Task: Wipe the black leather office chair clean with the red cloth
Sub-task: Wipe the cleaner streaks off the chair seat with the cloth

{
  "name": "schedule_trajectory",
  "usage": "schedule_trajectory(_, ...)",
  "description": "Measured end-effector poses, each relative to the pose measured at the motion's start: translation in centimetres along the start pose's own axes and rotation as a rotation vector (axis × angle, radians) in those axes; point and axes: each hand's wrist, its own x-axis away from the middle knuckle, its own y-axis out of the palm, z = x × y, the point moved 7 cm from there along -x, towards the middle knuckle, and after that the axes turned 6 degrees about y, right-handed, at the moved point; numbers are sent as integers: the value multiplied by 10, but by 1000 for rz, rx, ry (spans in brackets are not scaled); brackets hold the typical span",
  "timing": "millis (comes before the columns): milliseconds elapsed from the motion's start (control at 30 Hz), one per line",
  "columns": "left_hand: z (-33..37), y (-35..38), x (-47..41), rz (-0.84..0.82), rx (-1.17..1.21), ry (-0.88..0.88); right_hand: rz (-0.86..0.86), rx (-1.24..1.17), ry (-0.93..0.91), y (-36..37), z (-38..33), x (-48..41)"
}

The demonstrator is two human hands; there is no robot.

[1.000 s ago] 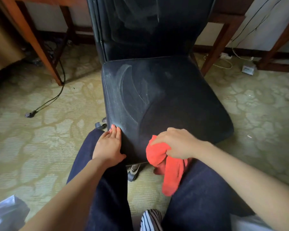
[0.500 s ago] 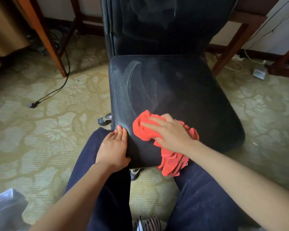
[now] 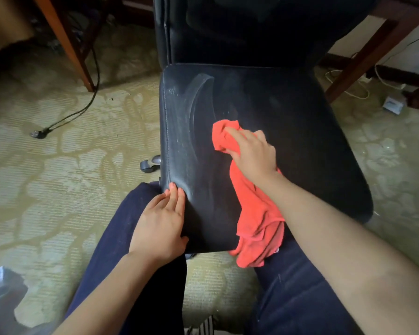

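Floor [image 3: 58, 189] carpeted in pale green-gold, with a leafy pattern. Standing on it, a black leather office chair [image 3: 288, 112], one grey caster [image 3: 150, 164] showing below the seat's left edge. At far left, a wooden table leg [image 3: 67, 44], and beside it a black cable [image 3: 96, 76] trailing to a plug [image 3: 38, 134] lying flat. At far right, another wooden leg [image 3: 356, 59], a looped white cable [image 3: 363, 89] and a small white box [image 3: 393, 103]. In the near left corner, crumpled clear plastic [image 3: 3, 293].

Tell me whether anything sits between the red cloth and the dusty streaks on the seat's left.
Nothing visible does. The right hand holds the red cloth against the seat, and only bare leather lies between it and the dusty streaks. The left hand rests on the front corner, outside that stretch.
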Motion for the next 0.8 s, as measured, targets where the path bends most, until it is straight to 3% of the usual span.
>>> schedule_trajectory(300,-1,2,-2,-18,19,3,-17,-133,508,2,77,-41)
schedule_trajectory(400,-1,4,-3,-9,29,3,-43,-146,574,6,76,-40)
schedule_trajectory(633,-1,4,-4,1,12,5,-243,-32,206,-8,35,-3)
schedule_trajectory(800,-2,1,-3,2,4,-7,-318,-44,46,-11,-1,43)
